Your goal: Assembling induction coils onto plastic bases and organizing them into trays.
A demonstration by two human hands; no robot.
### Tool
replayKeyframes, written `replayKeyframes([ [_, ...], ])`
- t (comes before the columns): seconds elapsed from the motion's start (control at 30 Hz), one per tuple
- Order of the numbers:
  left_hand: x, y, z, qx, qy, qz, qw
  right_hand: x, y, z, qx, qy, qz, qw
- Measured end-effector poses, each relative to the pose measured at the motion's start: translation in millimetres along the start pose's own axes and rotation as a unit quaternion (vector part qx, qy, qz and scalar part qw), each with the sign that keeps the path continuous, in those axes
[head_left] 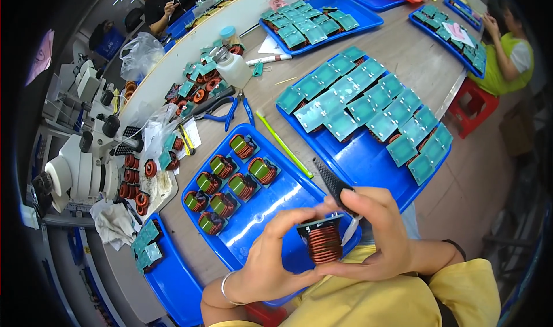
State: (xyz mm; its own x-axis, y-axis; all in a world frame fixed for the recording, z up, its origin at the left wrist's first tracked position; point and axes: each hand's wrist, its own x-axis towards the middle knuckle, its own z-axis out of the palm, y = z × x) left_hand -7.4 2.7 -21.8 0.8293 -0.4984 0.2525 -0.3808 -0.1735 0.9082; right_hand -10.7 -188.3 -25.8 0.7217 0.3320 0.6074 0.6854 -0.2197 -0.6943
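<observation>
We are holding a fat, red-brown wire coil with a thin, dark green board on top between our hands, by the near end of a shallow, shiny blue plastic tray. Our left hand is gripping the coil's side, with fingers and thumb curling around. Our right hand is pinching a black, pointed tool with a bumpy end; its thumb seems to be helping under the coil. We cannot tell if the tool is touching it. To work well, we should be holding firmly without squashing the wires, moving the tool slowly, and minding our fingertips. Eight coils with yellow-green bands are sitting farther up the tray.
</observation>
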Motion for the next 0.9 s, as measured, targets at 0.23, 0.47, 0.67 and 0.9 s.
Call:
replayKeyframes([
  [0.23,10.6,3.5,-1.4,-0.100,-0.012,-0.041,0.994,-5.9,8.3,-7.5,0.077,0.095,0.022,0.992],
  [0.47,8.9,3.1,-6.4,-0.139,0.001,-0.021,0.990,-12.4,14.3,-10.4,0.065,-0.002,0.039,0.997],
  [0.67,12.4,3.9,-7.9,-0.092,0.006,0.000,0.996,-14.1,15.3,-6.4,0.111,0.001,0.052,0.992],
  [0.9,11.7,2.8,-10.4,-0.066,0.003,0.002,0.998,-15.5,17.0,-4.4,0.087,0.006,0.034,0.996],
])
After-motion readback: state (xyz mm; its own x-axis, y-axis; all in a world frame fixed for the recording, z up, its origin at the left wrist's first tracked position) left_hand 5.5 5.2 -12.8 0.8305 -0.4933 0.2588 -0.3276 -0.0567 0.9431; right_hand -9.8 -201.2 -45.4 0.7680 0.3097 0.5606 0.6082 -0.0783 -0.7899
